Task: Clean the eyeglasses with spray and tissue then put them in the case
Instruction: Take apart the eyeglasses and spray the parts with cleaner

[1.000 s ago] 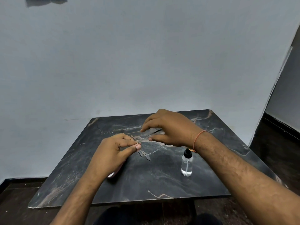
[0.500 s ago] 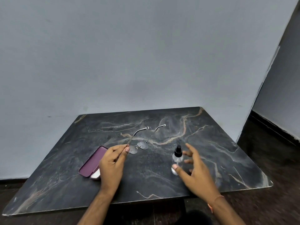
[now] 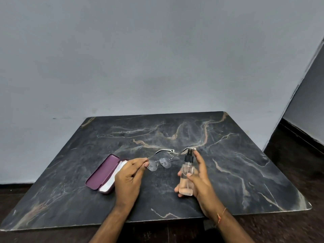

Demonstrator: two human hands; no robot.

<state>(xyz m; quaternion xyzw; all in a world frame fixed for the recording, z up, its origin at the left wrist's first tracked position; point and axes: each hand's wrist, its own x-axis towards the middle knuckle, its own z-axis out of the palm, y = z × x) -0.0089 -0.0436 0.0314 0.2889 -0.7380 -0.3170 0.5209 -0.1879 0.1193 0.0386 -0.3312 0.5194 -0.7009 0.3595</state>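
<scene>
My left hand (image 3: 128,174) pinches the eyeglasses (image 3: 162,162) at the left hinge and holds them over the table, temples unfolded and pointing away from me. The round lenses face me. My right hand (image 3: 196,179) grips a small clear spray bottle (image 3: 187,174) with a black nozzle, lifted just right of the glasses, with a finger raised beside the nozzle. A purple eyeglass case (image 3: 101,171) lies open on the table left of my left hand, with white tissue (image 3: 112,179) in its near half.
The dark marble table (image 3: 245,169) stands against a grey wall. A dark floor shows on the right and in front of the table's near edge.
My right hand left the glasses, reached the spray bottle and picked it up. My left hand keeps its pinch on the glasses. The head camera shifted, which brought the case into view.
</scene>
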